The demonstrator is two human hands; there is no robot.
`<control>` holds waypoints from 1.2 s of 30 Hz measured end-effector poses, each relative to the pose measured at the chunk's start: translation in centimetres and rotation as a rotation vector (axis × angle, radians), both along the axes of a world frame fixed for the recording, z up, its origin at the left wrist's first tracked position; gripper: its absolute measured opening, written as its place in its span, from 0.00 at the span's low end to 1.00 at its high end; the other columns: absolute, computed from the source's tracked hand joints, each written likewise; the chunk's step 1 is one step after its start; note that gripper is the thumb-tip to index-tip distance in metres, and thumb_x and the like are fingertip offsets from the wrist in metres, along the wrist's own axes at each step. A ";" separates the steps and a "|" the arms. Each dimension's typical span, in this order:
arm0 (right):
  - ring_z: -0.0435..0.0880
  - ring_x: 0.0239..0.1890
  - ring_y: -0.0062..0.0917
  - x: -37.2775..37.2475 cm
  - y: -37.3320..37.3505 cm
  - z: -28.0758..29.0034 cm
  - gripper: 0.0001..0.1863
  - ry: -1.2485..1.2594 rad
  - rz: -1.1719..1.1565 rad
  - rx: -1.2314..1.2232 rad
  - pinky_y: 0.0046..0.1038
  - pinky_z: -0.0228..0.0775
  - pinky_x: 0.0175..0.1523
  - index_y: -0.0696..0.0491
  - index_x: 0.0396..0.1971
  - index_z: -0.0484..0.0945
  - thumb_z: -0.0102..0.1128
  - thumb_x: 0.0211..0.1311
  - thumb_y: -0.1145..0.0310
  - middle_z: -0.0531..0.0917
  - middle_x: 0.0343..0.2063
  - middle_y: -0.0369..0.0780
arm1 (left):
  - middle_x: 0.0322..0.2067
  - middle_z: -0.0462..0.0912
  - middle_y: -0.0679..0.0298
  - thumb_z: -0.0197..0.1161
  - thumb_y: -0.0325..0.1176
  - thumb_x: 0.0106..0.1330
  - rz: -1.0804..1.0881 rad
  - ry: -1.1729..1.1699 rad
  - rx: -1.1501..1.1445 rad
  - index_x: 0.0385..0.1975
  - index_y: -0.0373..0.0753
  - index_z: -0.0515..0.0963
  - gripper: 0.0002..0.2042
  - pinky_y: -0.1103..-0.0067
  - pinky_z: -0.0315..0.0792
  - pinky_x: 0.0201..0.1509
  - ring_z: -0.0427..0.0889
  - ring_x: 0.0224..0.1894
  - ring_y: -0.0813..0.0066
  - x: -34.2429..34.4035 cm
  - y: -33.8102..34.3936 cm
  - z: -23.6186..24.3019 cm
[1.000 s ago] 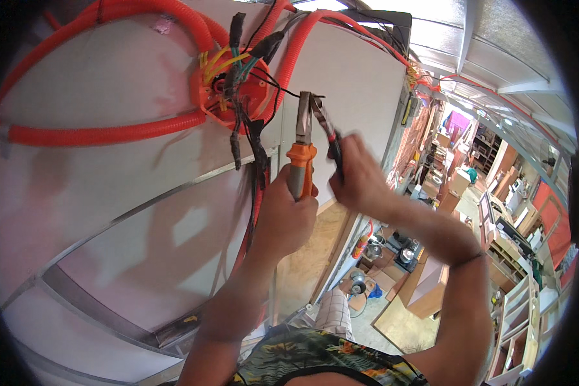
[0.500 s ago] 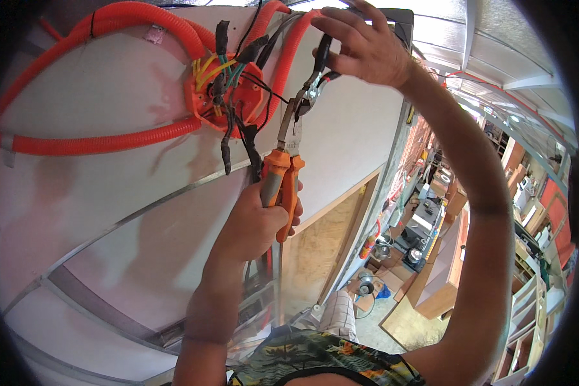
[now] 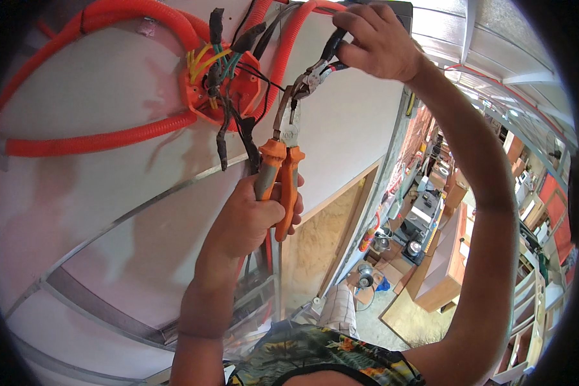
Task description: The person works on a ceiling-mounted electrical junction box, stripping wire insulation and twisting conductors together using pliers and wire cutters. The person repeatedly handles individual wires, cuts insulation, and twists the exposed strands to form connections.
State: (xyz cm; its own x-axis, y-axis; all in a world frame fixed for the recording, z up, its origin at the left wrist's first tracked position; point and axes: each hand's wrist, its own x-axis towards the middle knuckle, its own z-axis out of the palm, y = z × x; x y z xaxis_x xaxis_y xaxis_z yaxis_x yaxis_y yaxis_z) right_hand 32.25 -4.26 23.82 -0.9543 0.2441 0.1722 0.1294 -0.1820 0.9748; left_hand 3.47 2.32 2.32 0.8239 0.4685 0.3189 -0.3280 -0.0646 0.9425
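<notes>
My left hand (image 3: 251,215) grips the orange handles of a pair of pliers (image 3: 283,154), whose jaws are closed on a bundle of dark wires (image 3: 318,67). My right hand (image 3: 379,42) holds that same wire bundle just above the jaws, near the top of the view. The wires run from an orange junction box (image 3: 222,93) set in the pale ceiling panel (image 3: 96,206), where yellow, green and black wires hang loose. Orange corrugated conduit (image 3: 90,138) loops around the box.
Metal framing strips (image 3: 109,222) cross the panel. A wooden board (image 3: 315,248) stands below. Far down at the right lies a workshop floor with boxes, shelves and tools (image 3: 418,219). My patterned shirt (image 3: 315,357) shows at the bottom.
My right hand rose from beside the pliers to the top of the view, pulling the wire bundle up. My left hand tilted the pliers and followed the wires upward.
</notes>
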 end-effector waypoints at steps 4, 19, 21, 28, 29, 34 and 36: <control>0.81 0.43 0.29 0.7 0.6 -6.6 0.09 0.335 0.061 0.040 0.36 0.65 0.40 0.46 0.29 0.74 0.66 0.50 0.68 0.81 0.46 0.40 | 0.36 0.81 0.59 0.47 0.18 0.55 0.052 -0.075 -0.055 0.57 0.32 0.73 0.26 0.72 0.81 0.38 0.84 0.36 0.68 1.6 -1.3 -0.7; 0.78 0.39 0.30 -3.2 1.8 -18.2 0.06 0.923 0.093 0.120 0.37 0.63 0.46 0.49 0.32 0.76 0.62 0.54 0.70 0.79 0.41 0.39 | 0.36 0.81 0.59 0.47 0.18 0.56 0.141 -0.059 -0.047 0.56 0.32 0.73 0.24 0.70 0.80 0.41 0.83 0.36 0.69 2.7 -1.2 -2.5; 0.81 0.48 0.31 -0.9 1.9 -13.8 0.08 0.696 0.059 0.130 0.41 0.65 0.52 0.47 0.35 0.77 0.63 0.56 0.68 0.80 0.49 0.39 | 0.36 0.81 0.59 0.47 0.18 0.56 0.110 -0.028 -0.044 0.56 0.32 0.74 0.25 0.69 0.80 0.42 0.83 0.37 0.68 1.8 -0.8 -2.2; 0.79 0.55 0.36 -0.8 1.1 1.7 0.11 -0.063 0.022 -0.001 0.40 0.65 0.50 0.40 0.30 0.66 0.61 0.56 0.59 0.78 0.58 0.43 | 0.36 0.82 0.57 0.47 0.19 0.54 0.094 0.046 0.009 0.56 0.29 0.74 0.26 0.70 0.80 0.43 0.84 0.37 0.67 -0.1 -0.4 -0.7; 0.78 0.57 0.36 -1.2 1.1 2.4 0.12 -0.119 0.007 0.023 0.40 0.65 0.50 0.42 0.33 0.67 0.62 0.54 0.61 0.77 0.61 0.43 | 0.36 0.82 0.57 0.47 0.19 0.53 0.096 0.040 0.025 0.56 0.29 0.74 0.26 0.71 0.80 0.43 0.84 0.37 0.67 -0.3 -0.4 -0.6; 0.78 0.60 0.37 -1.3 1.5 1.3 0.13 -0.115 0.032 0.011 0.42 0.65 0.58 0.44 0.38 0.71 0.64 0.55 0.63 0.76 0.60 0.43 | 0.36 0.82 0.57 0.48 0.20 0.53 0.034 0.048 -0.018 0.56 0.30 0.74 0.26 0.71 0.81 0.43 0.84 0.37 0.67 -0.8 -0.2 -0.3; 0.79 0.57 0.36 -0.4 1.8 -0.4 0.13 -0.046 0.041 0.020 0.42 0.67 0.59 0.45 0.38 0.73 0.65 0.54 0.64 0.79 0.55 0.42 | 0.36 0.82 0.58 0.48 0.20 0.53 0.018 0.026 -0.024 0.56 0.31 0.74 0.26 0.70 0.81 0.42 0.84 0.37 0.67 -0.6 -0.1 -0.4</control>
